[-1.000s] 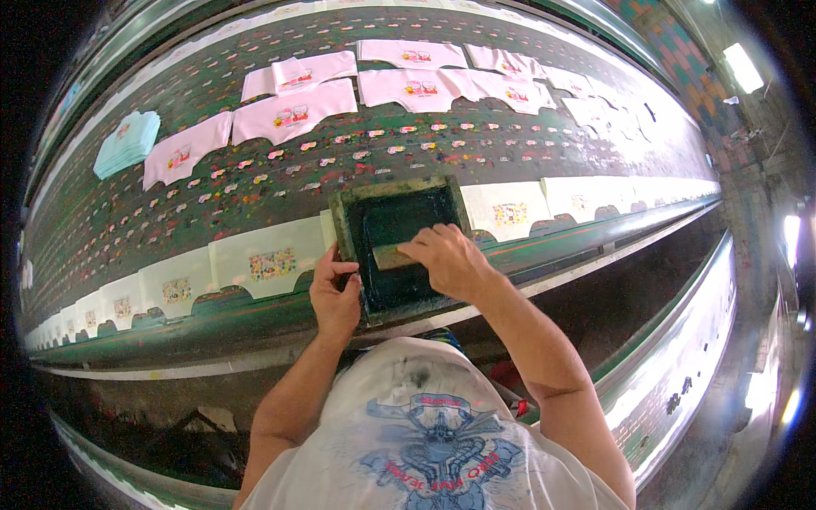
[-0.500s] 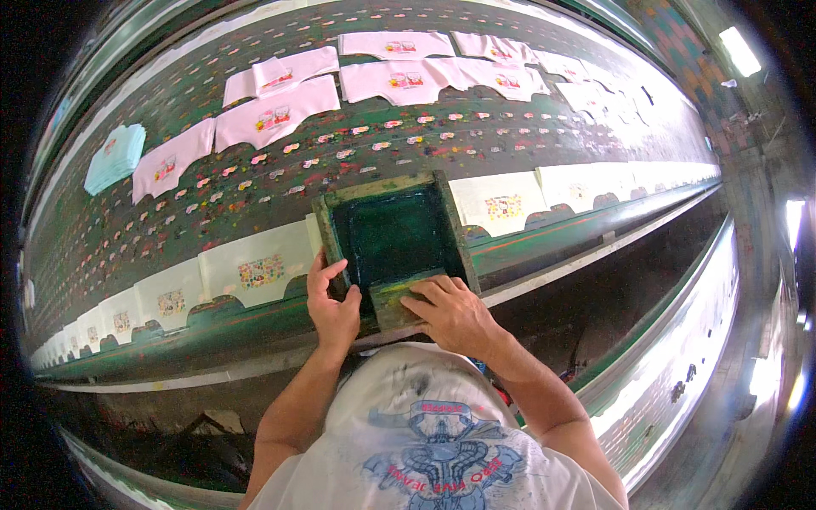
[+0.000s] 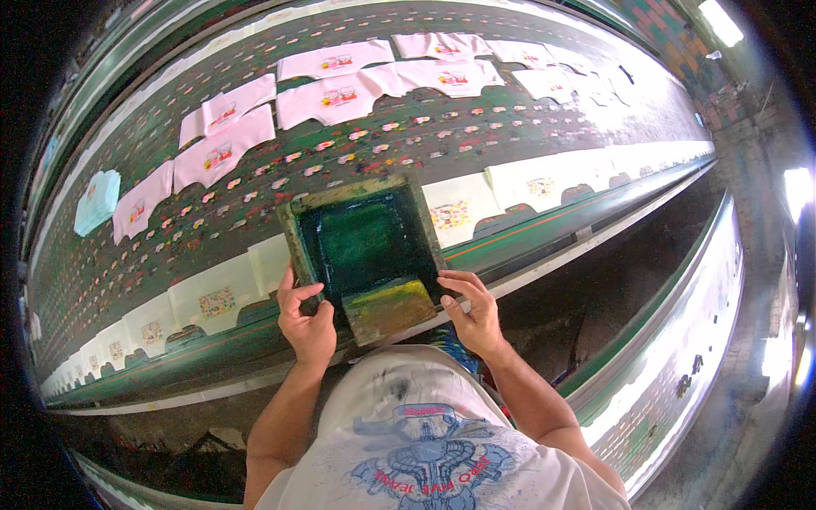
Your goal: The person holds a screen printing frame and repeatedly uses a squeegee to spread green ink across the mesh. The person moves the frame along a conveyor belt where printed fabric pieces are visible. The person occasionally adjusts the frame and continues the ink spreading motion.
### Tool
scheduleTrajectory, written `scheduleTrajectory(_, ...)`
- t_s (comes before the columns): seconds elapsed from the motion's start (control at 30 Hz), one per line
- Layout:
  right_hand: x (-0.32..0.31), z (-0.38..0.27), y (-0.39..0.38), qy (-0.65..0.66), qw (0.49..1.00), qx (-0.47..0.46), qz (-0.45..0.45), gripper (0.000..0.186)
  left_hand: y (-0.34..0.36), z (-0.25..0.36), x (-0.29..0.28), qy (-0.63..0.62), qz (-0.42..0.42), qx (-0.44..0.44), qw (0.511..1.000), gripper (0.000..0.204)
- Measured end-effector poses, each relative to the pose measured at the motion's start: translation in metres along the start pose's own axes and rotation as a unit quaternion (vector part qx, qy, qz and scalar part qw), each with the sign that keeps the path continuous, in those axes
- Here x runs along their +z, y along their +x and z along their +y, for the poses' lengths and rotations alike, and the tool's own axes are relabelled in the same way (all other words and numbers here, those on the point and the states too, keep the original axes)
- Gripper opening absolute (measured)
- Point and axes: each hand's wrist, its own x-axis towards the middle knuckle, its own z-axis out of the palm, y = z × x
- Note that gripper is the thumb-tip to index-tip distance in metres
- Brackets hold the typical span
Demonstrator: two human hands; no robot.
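Observation:
A wooden screen-printing frame (image 3: 299,255) with a dark green mesh (image 3: 365,229) lies over the near edge of the long table. My left hand (image 3: 308,319) grips its left side, with the thumb toward the inside. My right hand (image 3: 473,314) grips the right side, fingertips on the rail and thumb below them. Between my hands a squeegee (image 3: 389,312), its broad board stained yellow-green, leans at the frame's near end; neither hand touches it. White fabric pieces (image 3: 217,299) with colourful prints lie along the table edge on both sides of the frame.
Printed pink garment pieces (image 3: 336,100) lie in two rows farther across the dark table (image 3: 255,187). A stack of mint-green pieces (image 3: 98,202) sits at the far left. A rail (image 3: 544,272) runs along the near edge, and another long table (image 3: 663,365) stands to the right.
My right hand has let go of the squeegee and moved to the frame's right side. My left hand stays on the left side. The whole view has shifted, moving the garments leftward.

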Motion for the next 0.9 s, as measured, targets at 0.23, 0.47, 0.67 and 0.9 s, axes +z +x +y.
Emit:
scheduleTrajectory(0.23, -0.116, 0.064, 0.019, -0.049, 0.998, -0.034, -0.006, 0.036, -0.015, 0.004, 0.137, -0.047, 0.001, -0.011, 0.999, 0.028)
scheduleTrajectory(0.47, -0.190, 0.104, 0.037, 0.017, 0.995, -0.054, -0.077, 0.039, -0.029, 0.023, 0.186, -0.065, 0.016, -0.095, 0.993, 0.026)
scheduleTrajectory(0.67, -0.226, 0.116, 0.052, 0.018, 0.995, -0.059, -0.075, 0.033, -0.030, 0.024, 0.188, -0.101, 0.017, -0.135, 0.986, 0.034)
scheduleTrajectory(0.9, -0.254, 0.124, 0.067, 0.014, 0.997, -0.077, -0.012, 0.022, -0.029, 0.019, 0.184, -0.127, 0.039, -0.139, 0.981, 0.033)
